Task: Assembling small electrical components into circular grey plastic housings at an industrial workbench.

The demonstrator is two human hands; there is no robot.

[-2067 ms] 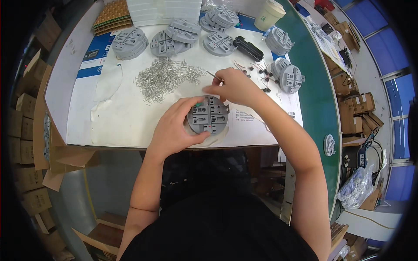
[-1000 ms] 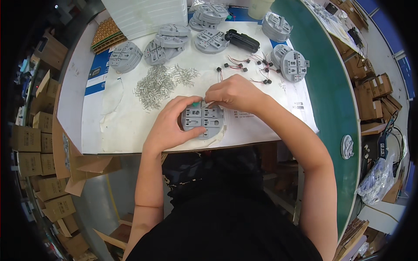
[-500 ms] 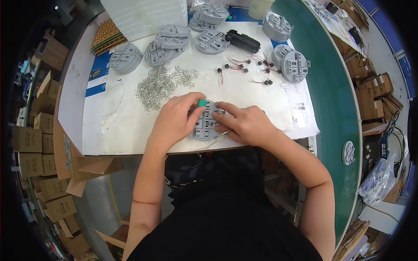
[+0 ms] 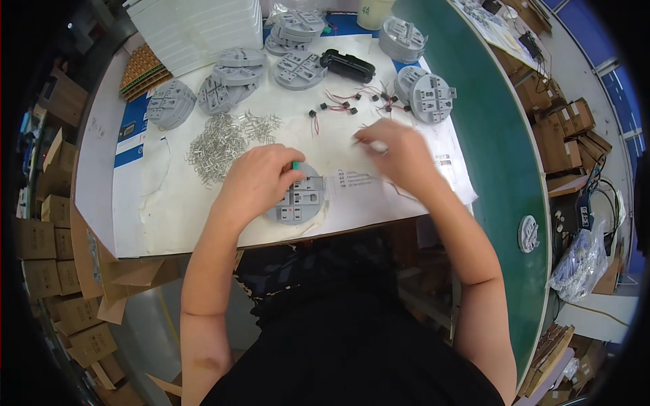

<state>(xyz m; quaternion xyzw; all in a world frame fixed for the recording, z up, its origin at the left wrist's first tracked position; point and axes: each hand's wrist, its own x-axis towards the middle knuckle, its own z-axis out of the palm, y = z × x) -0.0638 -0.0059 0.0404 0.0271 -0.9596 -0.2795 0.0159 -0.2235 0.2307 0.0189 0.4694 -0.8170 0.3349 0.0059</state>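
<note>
My left hand [image 4: 254, 177] rests at the upper left of a round grey plastic plate [image 4: 308, 211] with slots and raised ribs. Its thumb and forefinger pinch a small green block [image 4: 296, 165] at the plate's upper edge, and the palm covers part of the plate. Off to the right and apart from the plate, my right hand [image 4: 399, 154] hangs over the paper, smeared by motion. Whether its fingers hold anything I cannot make out. Beyond it lie several small black parts with thin red and dark wires [image 4: 345, 105].
A heap of small metal pins [image 4: 220, 147] lies beyond my left hand. Stacks of grey plates [image 4: 233, 78] stand along the back, others at right [image 4: 428, 95]. A black elongated case [image 4: 347, 65] lies at the back. A lone grey plate [image 4: 529, 234] sits on the green surface.
My right hand has left the plate and moved right and away from me, toward the wired parts. The left hand keeps its pinch on the green block. The whole view has shifted slightly.
</note>
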